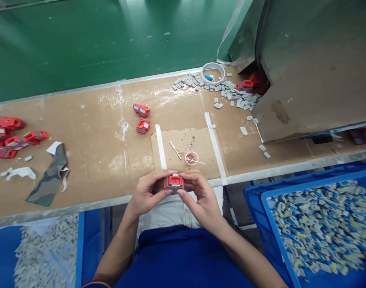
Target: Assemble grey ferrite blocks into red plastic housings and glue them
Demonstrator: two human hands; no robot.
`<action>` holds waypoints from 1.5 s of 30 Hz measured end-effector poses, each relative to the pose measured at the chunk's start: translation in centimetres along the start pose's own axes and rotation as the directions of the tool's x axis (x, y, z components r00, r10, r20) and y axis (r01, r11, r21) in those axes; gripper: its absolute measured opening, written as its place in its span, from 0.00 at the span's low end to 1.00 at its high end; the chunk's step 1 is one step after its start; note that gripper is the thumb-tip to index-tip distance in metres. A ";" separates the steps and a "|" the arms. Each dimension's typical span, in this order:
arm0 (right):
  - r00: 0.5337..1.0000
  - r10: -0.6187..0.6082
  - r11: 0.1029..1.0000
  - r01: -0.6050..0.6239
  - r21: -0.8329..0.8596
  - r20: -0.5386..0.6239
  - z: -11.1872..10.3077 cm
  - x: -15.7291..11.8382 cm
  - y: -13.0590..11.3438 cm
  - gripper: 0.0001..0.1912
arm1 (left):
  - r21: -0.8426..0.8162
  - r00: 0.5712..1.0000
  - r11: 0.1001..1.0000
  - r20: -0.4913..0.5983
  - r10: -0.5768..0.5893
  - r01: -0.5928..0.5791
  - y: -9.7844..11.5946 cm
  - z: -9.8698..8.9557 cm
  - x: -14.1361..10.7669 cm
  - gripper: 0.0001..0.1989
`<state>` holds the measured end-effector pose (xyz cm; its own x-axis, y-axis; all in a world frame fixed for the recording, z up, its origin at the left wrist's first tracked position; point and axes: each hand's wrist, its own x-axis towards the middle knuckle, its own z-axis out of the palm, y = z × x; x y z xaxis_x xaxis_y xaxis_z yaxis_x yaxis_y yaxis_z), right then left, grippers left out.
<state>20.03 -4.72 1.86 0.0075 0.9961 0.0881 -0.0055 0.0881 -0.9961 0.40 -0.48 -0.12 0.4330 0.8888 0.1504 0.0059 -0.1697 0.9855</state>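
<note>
A red and grey plastic part (174, 181) is held between my two hands at the table's front edge, its recessed face turned up. My left hand (148, 192) grips its left side, thumb at the near edge. On the right side, my right hand (202, 196) closes on it with fingers and thumb. Just beyond the hands, a small round cup (191, 158) of reddish stuff has a thin stick lying across it. A cotton swab (175, 150) lies left of the cup. Two more red parts (142, 125) rest farther back on the left.
Several red parts (13, 138) and a camouflage cloth strip (51, 176) lie at the left. Small grey pieces (231, 93) and a tape roll (213, 73) are at the back right, beside a large box-like structure (315, 72). Blue bins (265, 224) of small pieces flank my body.
</note>
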 end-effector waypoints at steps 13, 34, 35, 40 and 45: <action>0.966 -0.174 0.854 0.245 -0.459 0.193 -1.4 1.1 -1.7 0.06 | 0.148 0.995 0.985 0.064 0.083 -0.091 1.3 -0.1 1.1 0.20; 0.930 -0.186 0.838 0.319 -0.443 0.318 -2.9 1.3 -1.4 0.05 | 0.115 0.995 0.993 0.101 0.004 -0.016 1.2 -0.7 1.1 0.19; 0.929 -0.167 0.841 0.309 -0.444 0.330 -2.7 1.3 -1.3 0.05 | 0.124 0.994 0.992 0.106 0.011 -0.025 1.2 -0.8 1.1 0.19; 0.945 -0.088 0.899 0.212 -0.385 0.315 -1.3 1.3 -0.6 0.06 | 0.213 0.992 0.975 0.122 0.032 -0.058 1.4 -0.8 1.1 0.16; 0.969 -0.022 0.950 0.097 -0.296 0.245 -3.2 0.0 -2.5 0.05 | 0.367 0.963 0.921 0.269 0.029 -0.130 2.1 -1.6 1.1 0.19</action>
<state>23.22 -4.98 4.29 -0.2374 0.9652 0.1093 0.2914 0.1780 -0.9399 -0.52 0.83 2.20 0.6598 0.7359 0.1518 0.2801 -0.4284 0.8591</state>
